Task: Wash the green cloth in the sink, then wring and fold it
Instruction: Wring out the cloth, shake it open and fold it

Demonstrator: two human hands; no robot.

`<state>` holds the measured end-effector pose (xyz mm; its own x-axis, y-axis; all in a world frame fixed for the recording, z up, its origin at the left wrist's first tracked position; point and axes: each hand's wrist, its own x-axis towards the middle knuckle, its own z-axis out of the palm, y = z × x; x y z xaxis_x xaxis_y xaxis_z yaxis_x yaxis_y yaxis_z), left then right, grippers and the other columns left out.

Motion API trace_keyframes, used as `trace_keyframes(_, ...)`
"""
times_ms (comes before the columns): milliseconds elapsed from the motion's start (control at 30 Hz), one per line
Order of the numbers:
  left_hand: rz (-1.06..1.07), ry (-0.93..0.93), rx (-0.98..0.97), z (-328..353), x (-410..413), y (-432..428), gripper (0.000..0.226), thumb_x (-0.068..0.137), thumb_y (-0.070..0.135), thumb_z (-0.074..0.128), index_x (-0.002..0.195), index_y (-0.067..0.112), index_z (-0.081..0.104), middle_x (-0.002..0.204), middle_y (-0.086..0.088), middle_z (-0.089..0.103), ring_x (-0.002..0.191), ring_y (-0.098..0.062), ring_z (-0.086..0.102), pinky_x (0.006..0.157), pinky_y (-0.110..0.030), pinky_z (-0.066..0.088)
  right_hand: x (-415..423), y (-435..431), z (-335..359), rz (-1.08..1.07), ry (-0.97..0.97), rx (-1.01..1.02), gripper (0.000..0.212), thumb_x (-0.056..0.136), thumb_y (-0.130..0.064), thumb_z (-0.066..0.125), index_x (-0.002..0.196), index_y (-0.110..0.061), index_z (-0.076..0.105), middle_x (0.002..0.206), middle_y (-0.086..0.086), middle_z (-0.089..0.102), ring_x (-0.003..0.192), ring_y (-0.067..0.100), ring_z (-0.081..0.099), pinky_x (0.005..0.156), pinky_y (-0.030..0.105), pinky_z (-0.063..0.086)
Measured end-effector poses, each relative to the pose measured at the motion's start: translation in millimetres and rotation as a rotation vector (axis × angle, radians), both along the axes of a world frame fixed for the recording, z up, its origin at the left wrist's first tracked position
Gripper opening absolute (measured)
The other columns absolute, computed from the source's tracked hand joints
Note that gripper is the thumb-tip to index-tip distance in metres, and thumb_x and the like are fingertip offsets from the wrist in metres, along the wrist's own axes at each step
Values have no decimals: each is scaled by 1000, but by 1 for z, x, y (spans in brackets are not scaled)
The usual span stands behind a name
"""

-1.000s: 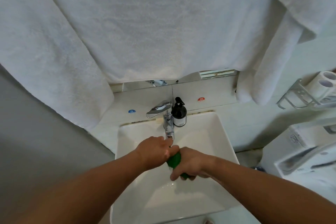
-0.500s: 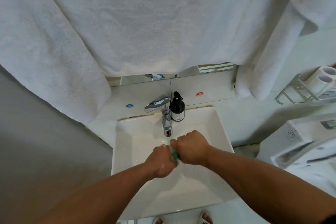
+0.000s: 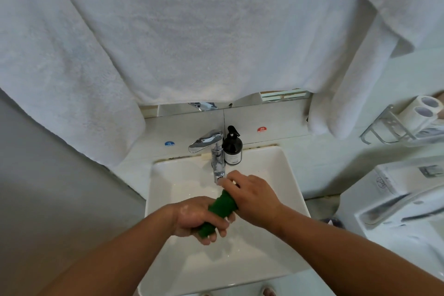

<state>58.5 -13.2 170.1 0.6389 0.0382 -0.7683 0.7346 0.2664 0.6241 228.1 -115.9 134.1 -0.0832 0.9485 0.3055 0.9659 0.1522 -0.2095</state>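
Note:
The green cloth point(image 3: 219, 209) is rolled into a thick twist over the white sink point(image 3: 286, 175). My left hand point(image 3: 194, 216) grips its near, lower end with fingers curled round it. My right hand point(image 3: 252, 192) grips the far, upper end just below the chrome tap spout point(image 3: 218, 170). Both hands look wet. Most of the cloth is hidden inside the two fists; only the middle stretch and the bottom tip show.
A black pump bottle point(image 3: 231, 148) stands at the sink's back rim beside the tap lever point(image 3: 204, 143). Large white towels point(image 3: 192, 31) hang overhead. A rack with paper rolls point(image 3: 420, 113) is on the right wall, a white toilet point(image 3: 396, 199) below it.
My hands have pulled apart along the cloth: the right went up toward the spout, the left down and toward me. More of the green twist shows between them than half a second ago.

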Motion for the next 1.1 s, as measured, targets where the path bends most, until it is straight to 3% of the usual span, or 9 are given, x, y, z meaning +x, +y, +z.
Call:
trace_keyframes(100, -88, 36, 524, -2, -5, 5, 21, 78, 5, 74, 98, 9, 70, 88, -7, 68, 77, -23, 69, 71, -34, 62, -1, -26, -8, -388, 367, -208, 70, 87, -27, 75, 145, -25, 37, 115, -7, 61, 72, 5, 59, 66, 21, 53)
trace_keyframes(200, -234, -149, 1051, -6, -5, 6, 20, 77, 9, 66, 78, 29, 67, 80, 6, 69, 81, -21, 67, 67, -27, 52, -10, -29, -2, -662, 1460, -640, 50, 99, -49, 54, 133, -13, 57, 104, 10, 74, 77, 19, 72, 82, 47, 60)
trace_keyframes(267, -303, -343, 1346, -11, -2, 4, 31, 79, 12, 69, 101, 34, 72, 92, 10, 73, 85, -13, 66, 73, -29, 55, -19, -29, -1, -497, 2095, -1051, 80, 88, -73, 48, 130, -8, 64, 120, 25, 68, 103, 38, 70, 87, 53, 56)
trace_keyframes(367, -486, -572, 1648, -14, 1, 8, 56, 72, 26, 88, 123, 33, 66, 90, 9, 72, 73, -10, 63, 58, -25, 55, -10, -27, 0, 49, 2382, -1271, 74, 95, -57, 55, 150, -9, 43, 148, 29, 44, 108, 40, 67, 76, 42, 61)
trace_keyframes(500, -773, -636, 1776, -6, 6, 19, 64, 74, 29, 86, 132, 32, 61, 84, 4, 64, 68, -12, 54, 51, -23, 42, 4, -13, 11, 31, 1808, -1313, 56, 87, -15, 71, 139, -11, 49, 111, 14, 63, 67, 15, 59, 46, 16, 45)
trace_keyframes(600, -925, -407, 1761, 3, 18, 4, 50, 94, 27, 66, 141, 24, 49, 102, -6, 63, 84, -21, 59, 64, -32, 48, -8, 5, 23, -329, 909, -1133, 56, 70, -33, 86, 115, -8, 64, 91, 10, 67, 63, 17, 57, 50, 26, 44)
trace_keyframes(733, -803, 11, 1560, 1, 28, -17, 38, 96, 22, 61, 131, 14, 48, 106, -10, 64, 86, -27, 62, 67, -35, 45, -16, 10, 32, -271, 75, -770, 42, 71, -52, 75, 97, -21, 65, 83, 0, 62, 76, 22, 61, 64, 31, 45)
trace_keyframes(900, -301, 40, 1086, -8, 26, -27, 30, 84, 30, 69, 110, 16, 63, 100, -5, 69, 80, -20, 62, 69, -32, 52, -8, 10, 42, -24, -317, -491, 19, 85, -33, 64, 98, -20, 67, 88, 2, 70, 70, 26, 61, 65, 30, 40)
trace_keyframes(1100, 312, -46, 340, -4, 24, -42, 20, 78, 0, 66, 77, 10, 48, 54, -3, 40, 44, -15, 31, 46, -26, 24, 14, 21, 52, 188, -445, -210, 19, 73, -24, 73, 88, -15, 67, 66, 0, 65, 49, 25, 60, 48, 23, 23)
